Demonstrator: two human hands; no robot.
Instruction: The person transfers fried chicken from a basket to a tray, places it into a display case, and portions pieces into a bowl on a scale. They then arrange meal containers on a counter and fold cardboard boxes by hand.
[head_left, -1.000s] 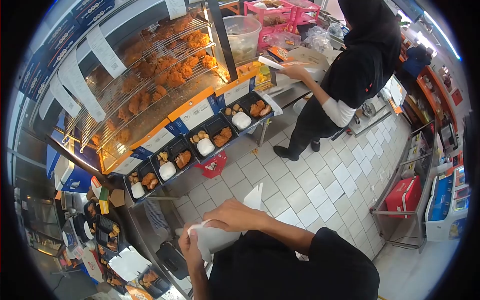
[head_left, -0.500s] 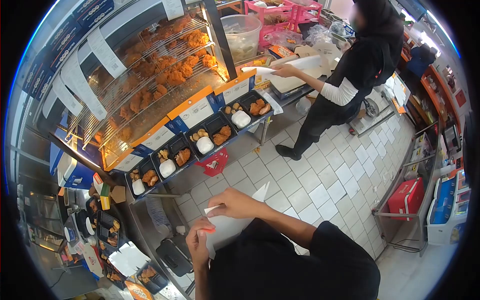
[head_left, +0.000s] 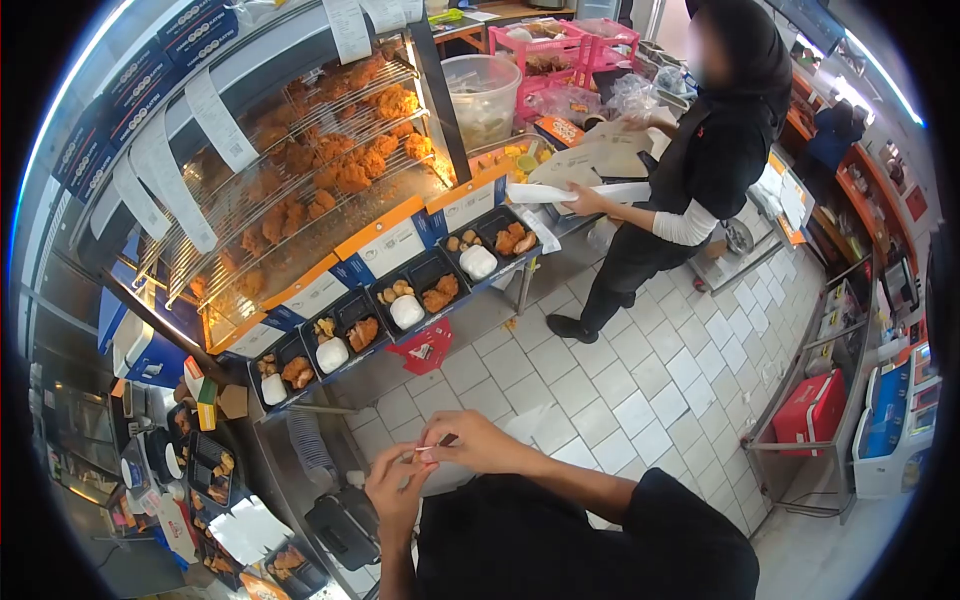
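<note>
My left hand (head_left: 393,482) and my right hand (head_left: 468,440) meet low in the middle of the view, both with fingers pinched together. Between them is the edge of a thin whitish sheet (head_left: 455,482), perhaps plastic film. The rest of it hangs beneath my right forearm and looks partly see-through. A small dark and reddish bit shows at my fingertips; what it is I cannot make out. Beyond my hands, several black meal boxes (head_left: 424,269) stand in a row on a ledge, holding rice, fried chicken and small fried pieces.
A lit display case (head_left: 330,250) of fried chicken stands behind the boxes. At upper right a co-worker (head_left: 735,130) holds a long white sheet (head_left: 625,193). More filled boxes (head_left: 210,465) crowd the left counter. A red box (head_left: 810,412) sits on a right-hand cart.
My hands have come closer together and the whitish sheet has bunched lower, showing less. The co-worker has straightened, drawing the long white sheet back to the right.
</note>
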